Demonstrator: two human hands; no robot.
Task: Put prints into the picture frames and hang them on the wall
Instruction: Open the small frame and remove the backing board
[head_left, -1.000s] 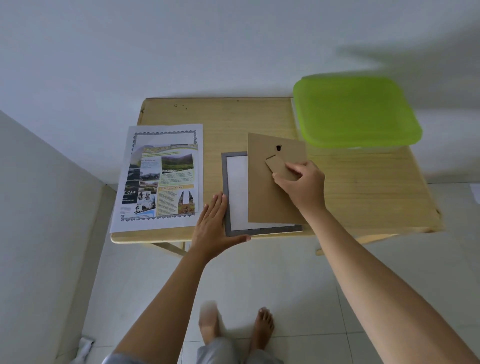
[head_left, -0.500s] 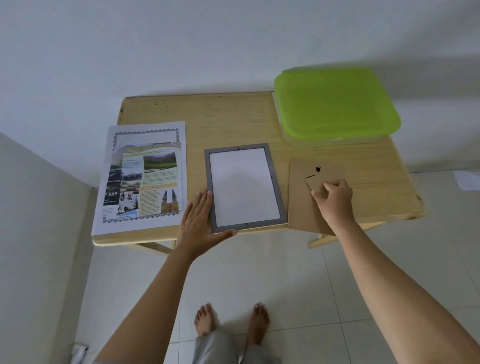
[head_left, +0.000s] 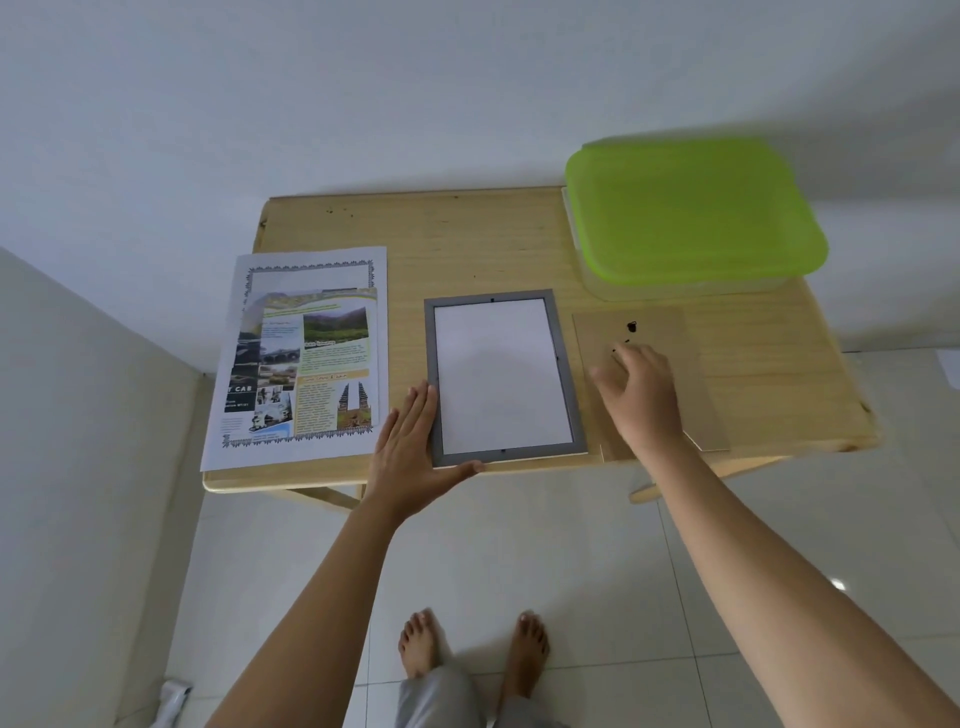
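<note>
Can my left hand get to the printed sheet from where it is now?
Probably yes. The left hand lies flat at the near left corner of the grey frame, and the printed sheet lies just to its left, nothing between them.

tabletop (head_left: 493, 244): pale yellowish wood w/ fine grain, few dark specks nr far left corner. print (head_left: 306, 353) by left edge: white sheet, dark zigzag border, green-yellow banner, green hill photo, black strip down its left side, pale yellow txt boxes, bit of blue at btm. frame (head_left: 563, 364) at mid near edge: grey rim, plain white inside. backing board (head_left: 696, 374) twd right near edge: plain brown cardboard, small black mark nr top. lid (head_left: 691, 208) at far right corner: bright lime green, on a clear-whitish tub (head_left: 675, 291). wall (head_left: 363, 104) white. floor (head_left: 597, 545): pale glossy tiles, thin grey grout lines. trousers (head_left: 436, 696) lt grey.
</note>
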